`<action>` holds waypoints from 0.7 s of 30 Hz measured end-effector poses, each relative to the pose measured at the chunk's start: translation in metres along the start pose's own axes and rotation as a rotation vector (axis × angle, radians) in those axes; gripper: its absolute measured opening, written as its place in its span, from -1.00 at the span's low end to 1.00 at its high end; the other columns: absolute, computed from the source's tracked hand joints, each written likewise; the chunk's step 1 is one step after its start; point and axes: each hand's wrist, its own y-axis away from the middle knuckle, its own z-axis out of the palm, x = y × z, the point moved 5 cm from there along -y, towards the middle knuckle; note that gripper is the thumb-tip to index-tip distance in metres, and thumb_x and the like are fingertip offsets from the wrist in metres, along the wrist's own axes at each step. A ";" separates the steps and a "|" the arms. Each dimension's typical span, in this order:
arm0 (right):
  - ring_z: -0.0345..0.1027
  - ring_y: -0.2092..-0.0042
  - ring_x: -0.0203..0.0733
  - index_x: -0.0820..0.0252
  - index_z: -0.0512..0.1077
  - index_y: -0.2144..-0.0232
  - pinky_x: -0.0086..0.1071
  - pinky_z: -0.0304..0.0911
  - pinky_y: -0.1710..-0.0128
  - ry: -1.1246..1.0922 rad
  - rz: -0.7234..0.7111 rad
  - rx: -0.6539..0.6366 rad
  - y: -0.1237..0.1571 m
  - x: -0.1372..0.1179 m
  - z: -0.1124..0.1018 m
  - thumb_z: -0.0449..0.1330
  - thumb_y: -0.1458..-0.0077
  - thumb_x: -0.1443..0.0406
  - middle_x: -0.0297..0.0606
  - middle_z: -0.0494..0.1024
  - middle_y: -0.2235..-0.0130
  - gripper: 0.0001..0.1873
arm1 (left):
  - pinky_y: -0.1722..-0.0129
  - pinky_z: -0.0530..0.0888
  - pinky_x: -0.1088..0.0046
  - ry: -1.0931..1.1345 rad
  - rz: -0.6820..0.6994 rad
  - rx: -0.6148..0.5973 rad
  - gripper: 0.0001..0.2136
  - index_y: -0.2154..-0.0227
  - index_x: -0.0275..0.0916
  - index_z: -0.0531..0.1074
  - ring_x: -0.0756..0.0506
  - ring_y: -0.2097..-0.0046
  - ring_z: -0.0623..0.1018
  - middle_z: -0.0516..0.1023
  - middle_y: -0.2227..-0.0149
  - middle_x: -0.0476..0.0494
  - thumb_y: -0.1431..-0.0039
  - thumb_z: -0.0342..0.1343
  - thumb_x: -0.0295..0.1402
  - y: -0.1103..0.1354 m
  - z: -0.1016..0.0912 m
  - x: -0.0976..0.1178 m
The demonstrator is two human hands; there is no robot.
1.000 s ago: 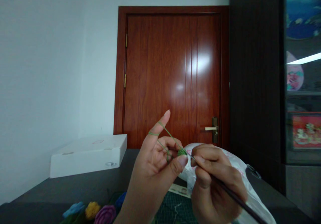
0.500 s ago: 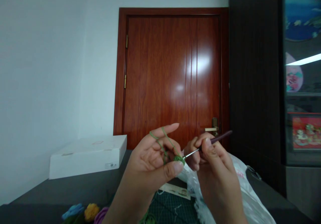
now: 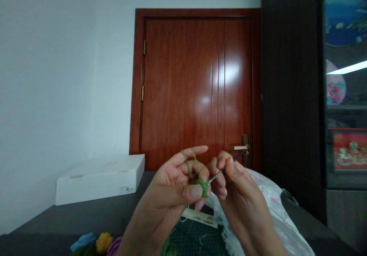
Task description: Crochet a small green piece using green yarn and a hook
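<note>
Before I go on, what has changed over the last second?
On the left hand, the index finger dipped from steeply raised to nearly level. The right hand turned, swinging the hook from handle down-right to up-right. The green piece stays pinched; the white box hasn't moved.

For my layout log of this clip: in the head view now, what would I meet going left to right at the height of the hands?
White box → left hand → small green yarn piece → hook → right hand → plastic bag → dark cabinet.
</note>
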 end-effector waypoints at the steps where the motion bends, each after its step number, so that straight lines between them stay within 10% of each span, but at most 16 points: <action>1: 0.08 0.53 -0.40 0.18 0.47 0.38 -0.51 0.13 0.48 -0.012 0.015 0.006 0.000 0.001 0.000 0.22 -0.30 0.17 -0.42 0.35 0.53 -0.75 | 0.49 0.47 0.64 0.010 -0.007 0.005 -0.53 -0.07 -0.32 0.53 0.03 0.41 0.51 0.53 0.33 -0.11 -0.04 0.36 -0.59 0.000 0.000 0.000; 13: 0.24 0.46 -0.35 0.09 0.37 0.39 -0.49 0.23 0.46 0.110 -0.128 -0.073 0.004 -0.003 0.010 0.34 -0.23 0.20 -0.45 0.43 0.48 -0.76 | 0.45 0.54 0.56 -0.114 0.109 0.008 -0.28 -0.32 -0.15 0.27 -0.05 0.33 0.57 0.54 0.31 -0.09 -0.11 0.31 -0.64 0.002 0.005 0.006; 21: 0.37 0.40 -0.24 0.06 0.50 0.28 -0.34 0.30 0.40 1.072 -0.967 0.021 0.028 -0.027 0.008 0.30 -0.13 0.49 -0.38 0.50 0.42 -0.79 | 0.34 0.49 0.59 -0.183 0.165 0.253 -0.30 -0.31 -0.18 0.26 0.02 0.32 0.53 0.56 0.28 -0.08 -0.13 0.33 -0.59 0.008 0.011 -0.001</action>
